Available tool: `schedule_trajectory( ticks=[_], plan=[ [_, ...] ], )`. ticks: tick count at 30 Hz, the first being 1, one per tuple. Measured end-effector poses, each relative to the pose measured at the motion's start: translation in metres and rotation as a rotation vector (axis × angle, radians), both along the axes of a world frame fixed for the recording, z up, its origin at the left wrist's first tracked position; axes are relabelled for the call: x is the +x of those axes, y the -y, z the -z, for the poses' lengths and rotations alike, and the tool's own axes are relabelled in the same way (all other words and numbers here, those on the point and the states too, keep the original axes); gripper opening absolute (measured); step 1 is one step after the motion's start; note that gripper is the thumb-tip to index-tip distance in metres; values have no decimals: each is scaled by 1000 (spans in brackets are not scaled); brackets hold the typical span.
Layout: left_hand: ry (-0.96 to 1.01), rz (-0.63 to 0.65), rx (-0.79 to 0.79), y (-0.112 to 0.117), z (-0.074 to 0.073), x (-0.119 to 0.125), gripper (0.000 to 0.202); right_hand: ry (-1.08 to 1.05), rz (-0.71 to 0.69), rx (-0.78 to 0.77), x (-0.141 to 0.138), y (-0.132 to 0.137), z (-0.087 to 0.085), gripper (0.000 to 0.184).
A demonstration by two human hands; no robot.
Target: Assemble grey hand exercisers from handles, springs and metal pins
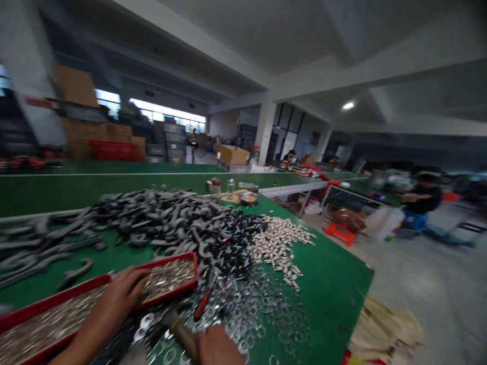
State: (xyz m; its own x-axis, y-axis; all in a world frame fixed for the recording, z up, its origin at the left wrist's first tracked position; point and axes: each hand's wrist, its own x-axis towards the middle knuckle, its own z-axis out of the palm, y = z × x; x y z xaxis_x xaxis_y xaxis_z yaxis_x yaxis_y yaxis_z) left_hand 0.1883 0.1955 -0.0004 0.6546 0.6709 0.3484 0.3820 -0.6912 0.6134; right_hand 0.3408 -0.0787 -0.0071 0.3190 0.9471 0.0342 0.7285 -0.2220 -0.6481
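My left hand (124, 291) reaches over a long red tray (197, 268) filled with small shiny metal pins (173, 276). Its fingers are bent together at the pins, and what they pinch is hidden. At the lower edge, my right hand (219, 347) has its fingers curled in, right beside the handle of a hammer-like tool (186, 342); whether it grips the handle or a small part I cannot tell. Flat metal washers (243, 309) lie spread around it. A red-handled screwdriver (202, 304) lies just above.
Grey wrench-like castings (167, 215) form a large heap behind the tray. Beside them are dark small parts (232, 243) and pale cylindrical pieces (279, 241). Jars (231, 187) and a round tin (248, 197) stand farther back. The green table's (335, 284) edge runs along the right. A seated person (424, 195) works beyond.
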Motion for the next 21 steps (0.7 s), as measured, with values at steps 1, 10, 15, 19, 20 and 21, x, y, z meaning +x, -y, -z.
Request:
schedule_trajectory(
  ticks=[1, 10, 15, 19, 20, 21],
  plan=[
    [60, -49, -17, 21, -15, -12, 36, -138, 105, -89, -5, 0, -7, 32],
    [135, -278, -433, 115, -12, -114, 22, -1128, -56, -481, 9, -28, -2, 36],
    [-82, -337, -331, 129, 6, -119, 20, -1089, -44, -409, -15, -18, -8, 38],
    [-164, -353, -282, 127, 9, -108, 19, -857, -139, -345, -25, -5, -15, 44],
    [-187, -355, -263, 127, 9, -106, 19, -802, -166, -338, -26, -3, -15, 45],
    [-218, -356, -237, 128, 10, -105, 19, -767, -192, -341, -26, 0, -13, 46]
  ],
)
